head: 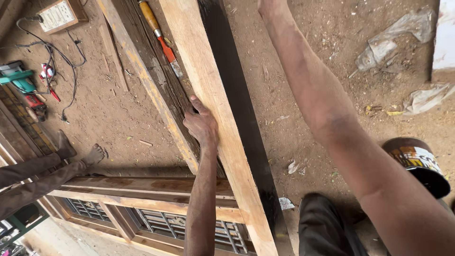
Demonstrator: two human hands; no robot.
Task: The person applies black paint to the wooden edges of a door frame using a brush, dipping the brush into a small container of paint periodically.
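Down low, the left hand (pixel 201 124) rests on a long pale wooden plank (pixel 215 118). Its fingers curl over the plank's left edge and grip it, with the thumb pointing up along the wood. The plank's right side is painted black. A second, thinner plank (pixel 142 71) lies just left of that hand, and dark rough wood (pixel 156 66) sits between the two planks. Further up from the hand, a chisel (pixel 160 37) with a yellow handle lies on that dark wood. The right arm reaches far up, and the right hand (pixel 271 4) is cut off at the top edge, so I cannot tell if it is open or closed. A paint can (pixel 417 163) sits by the right arm. Far left of the hands, another person's bare foot (pixel 94 154) stands on the dirt floor (pixel 104 114).
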